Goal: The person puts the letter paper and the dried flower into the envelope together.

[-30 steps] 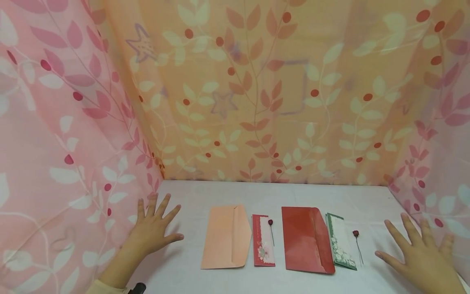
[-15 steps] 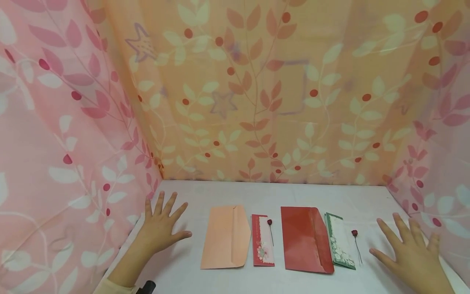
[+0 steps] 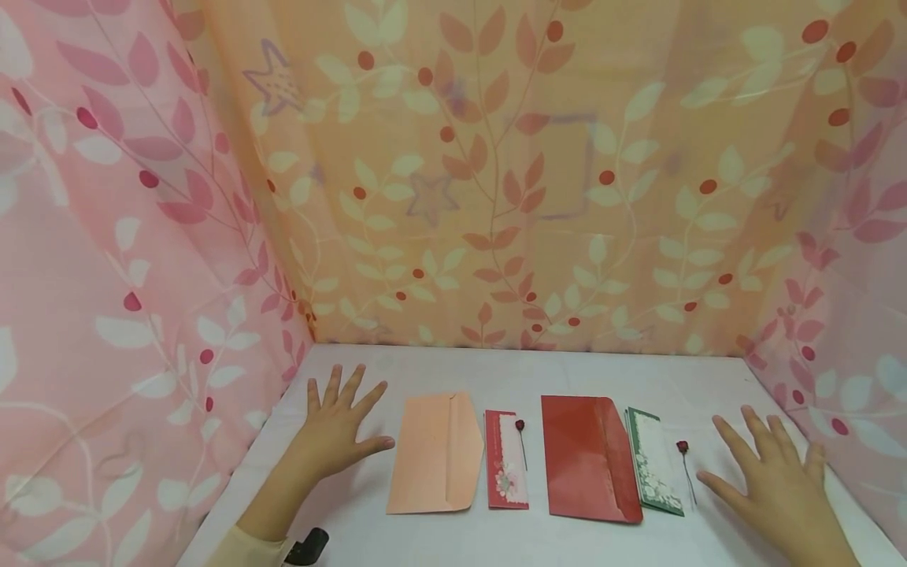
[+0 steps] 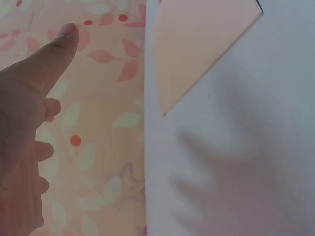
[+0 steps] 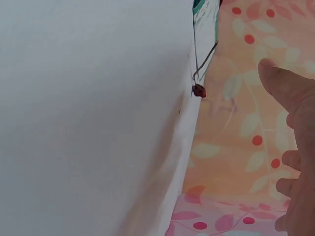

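Note:
My left hand (image 3: 335, 433) is spread with straight fingers, holding nothing, just left of a peach envelope (image 3: 427, 457). Its shadow falls on the table in the left wrist view, where a corner of the peach envelope (image 4: 202, 44) shows. Beside that envelope lies a red floral card (image 3: 501, 465) with a small dried rose (image 3: 521, 441) along its right side. A red envelope (image 3: 579, 461) comes after it, touching a green-and-white card (image 3: 655, 465). Another dried rose (image 3: 685, 468) lies right of that card. My right hand (image 3: 775, 480), fingers spread and holding nothing, is to the right of this rose.
A white table (image 3: 496, 543) carries all these items in one row. An orange leaf-print curtain (image 3: 453, 236) hangs behind it, with pink floral curtains on the left (image 3: 127, 354) and right (image 3: 871, 315). A black strap piece (image 3: 308, 546) sits at my left wrist.
Both hands have moved inward, the left one to the right toward the peach envelope and the right one to the left toward the outer rose. The envelopes, cards and roses stay in place.

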Tool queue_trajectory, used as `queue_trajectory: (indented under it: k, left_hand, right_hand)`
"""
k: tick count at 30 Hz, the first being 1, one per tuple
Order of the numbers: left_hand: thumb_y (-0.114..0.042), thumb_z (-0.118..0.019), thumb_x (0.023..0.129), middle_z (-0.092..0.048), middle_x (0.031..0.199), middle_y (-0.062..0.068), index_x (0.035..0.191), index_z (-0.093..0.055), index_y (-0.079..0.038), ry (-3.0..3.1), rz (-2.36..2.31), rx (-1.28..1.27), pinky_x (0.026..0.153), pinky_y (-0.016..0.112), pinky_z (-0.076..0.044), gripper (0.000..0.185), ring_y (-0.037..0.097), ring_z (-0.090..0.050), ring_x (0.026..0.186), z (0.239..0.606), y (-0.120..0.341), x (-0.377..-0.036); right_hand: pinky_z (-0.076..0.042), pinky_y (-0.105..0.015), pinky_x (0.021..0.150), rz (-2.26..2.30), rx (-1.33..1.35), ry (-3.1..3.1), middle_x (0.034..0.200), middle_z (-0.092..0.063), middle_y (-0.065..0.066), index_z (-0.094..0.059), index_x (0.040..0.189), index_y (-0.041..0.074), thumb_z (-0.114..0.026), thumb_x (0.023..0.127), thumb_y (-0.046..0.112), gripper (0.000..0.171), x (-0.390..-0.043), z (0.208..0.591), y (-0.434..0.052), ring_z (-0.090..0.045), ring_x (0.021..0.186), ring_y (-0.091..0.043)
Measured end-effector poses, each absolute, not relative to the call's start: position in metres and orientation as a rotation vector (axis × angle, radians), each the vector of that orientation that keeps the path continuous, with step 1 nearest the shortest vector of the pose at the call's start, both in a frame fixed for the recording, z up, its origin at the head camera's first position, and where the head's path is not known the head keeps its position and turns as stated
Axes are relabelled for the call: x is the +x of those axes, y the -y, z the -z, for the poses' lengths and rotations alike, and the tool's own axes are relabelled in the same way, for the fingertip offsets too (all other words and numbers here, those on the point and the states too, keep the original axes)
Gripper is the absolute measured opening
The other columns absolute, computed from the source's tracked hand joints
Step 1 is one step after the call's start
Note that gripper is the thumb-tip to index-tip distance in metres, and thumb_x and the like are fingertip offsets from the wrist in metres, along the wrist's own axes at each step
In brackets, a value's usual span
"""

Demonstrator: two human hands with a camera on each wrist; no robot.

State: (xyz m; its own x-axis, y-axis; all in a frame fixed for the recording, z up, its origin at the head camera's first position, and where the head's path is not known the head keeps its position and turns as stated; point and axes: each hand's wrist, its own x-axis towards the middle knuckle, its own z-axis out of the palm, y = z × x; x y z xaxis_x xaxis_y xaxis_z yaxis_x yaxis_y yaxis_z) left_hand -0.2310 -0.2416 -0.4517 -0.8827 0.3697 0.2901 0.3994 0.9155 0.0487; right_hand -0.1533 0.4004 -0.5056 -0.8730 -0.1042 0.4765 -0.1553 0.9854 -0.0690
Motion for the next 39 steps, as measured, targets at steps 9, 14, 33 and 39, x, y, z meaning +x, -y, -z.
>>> queue_trajectory:
  k: [9,14,33,39]
  left_hand:
    - [-0.077,-0.065,0.081,-0.022,0.168,0.019,0.158,-0.039,-0.03,2.809,0.185,-0.575,0.111,0.082,-0.007,0.094,0.055,-0.007,0.153,0.456,0.219,-0.233]
    - [-0.072,-0.07,0.081,-0.021,0.168,0.02,0.159,-0.037,-0.031,2.826,0.249,-0.593,0.11,0.083,-0.008,0.094,0.055,-0.007,0.152,0.458,0.21,-0.232]
    - [-0.068,-0.07,0.084,-0.018,0.169,0.018,0.157,-0.04,-0.029,2.907,0.453,-0.745,0.113,0.08,-0.004,0.088,0.052,-0.004,0.154,0.469,0.175,-0.226]
    - [-0.063,-0.072,0.085,-0.015,0.171,0.015,0.16,-0.034,-0.032,2.873,0.557,-0.928,0.114,0.078,-0.006,0.089,0.047,-0.006,0.156,0.476,0.172,-0.228]
  right_hand:
    - [0.023,-0.07,0.111,-0.172,0.211,2.628,0.163,-0.026,-0.027,-0.034,0.16,0.023,-0.083,0.076,0.055,0.102,-0.16,0.506,-0.388,-0.006,0.154,-0.05]
    - [0.021,-0.07,0.113,-0.188,0.222,2.626,0.16,-0.03,-0.028,-0.036,0.158,0.021,-0.084,0.076,0.054,0.101,-0.165,0.507,-0.377,-0.01,0.153,-0.05]
    - [0.012,-0.07,0.117,-0.321,0.313,2.605,0.155,-0.038,-0.025,-0.048,0.15,0.016,-0.085,0.078,0.051,0.088,-0.173,0.508,-0.339,-0.025,0.147,-0.051]
    - [0.011,-0.069,0.119,-0.32,0.341,2.606,0.158,-0.037,-0.022,-0.05,0.147,0.015,-0.085,0.079,0.048,0.084,-0.177,0.504,-0.323,-0.028,0.146,-0.05]
